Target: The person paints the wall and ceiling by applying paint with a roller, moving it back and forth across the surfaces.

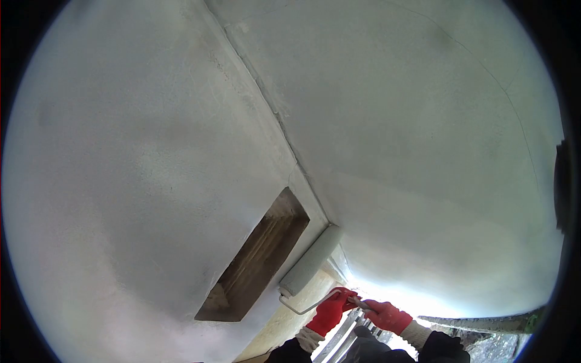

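Note:
A paint roller with a long pale sleeve lies along the whitish wall, just beside a recessed opening and close to the corner seam. Its bent wire frame runs down to the handle. My left hand, in a red glove with a white cuff, is closed around the handle near the wire. Next to it, my right hand, gloved the same way, is also closed on the handle farther along. The fingers partly hide the handle.
A second pale plastered surface meets the wall along a rough diagonal seam; thin cracks cross it. A yellowish wall strip runs below the opening. Bright light comes from bottom centre, with rocky ground at lower right.

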